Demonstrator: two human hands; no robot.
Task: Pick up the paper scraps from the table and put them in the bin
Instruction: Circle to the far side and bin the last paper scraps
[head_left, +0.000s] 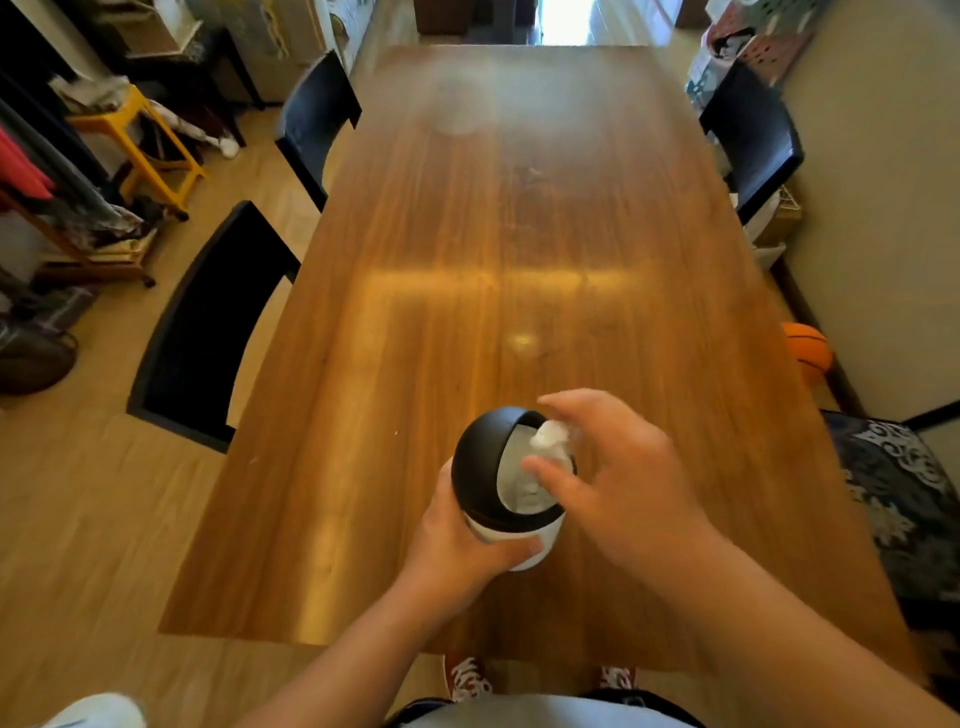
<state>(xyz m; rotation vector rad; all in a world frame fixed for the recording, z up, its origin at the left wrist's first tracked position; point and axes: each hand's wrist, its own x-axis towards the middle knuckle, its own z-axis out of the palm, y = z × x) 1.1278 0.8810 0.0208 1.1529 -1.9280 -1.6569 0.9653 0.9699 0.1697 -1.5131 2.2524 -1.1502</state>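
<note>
Standing at the near end of the long wooden table (467, 249), the person has both bare arms out over it. Far to the left, by the wall, a yellow stool (150, 150) sits among heaped clothes and bags. Nearer in, two dark chairs (208, 322) are pushed up to the table's left edge.

The left hand (457, 545) is wrapped around the white lower body of the small bin (504, 483), thumb across its front, fingers curled behind; the grip is closed firmly on it. The bin has a rounded black domed lid with an opening tipped toward the right, and pale crumpled paper shows inside it. Whether the bin rests on the tabletop or is lifted just off it, I cannot tell.

At the mouth of the opening sits a white paper scrap (550, 434), touching the lid's rim. The right hand (618, 467) hovers right beside it, fingers spread and loosely open, the thumb near the scrap; motion blur keeps me from saying whether any fingertip still touches the paper.

Further right, another dark chair (753, 135) stands at the far right edge, an orange basketball (808, 351) lies on the floor by the wall, and a patterned cushion (893, 493) sits nearest.
</note>
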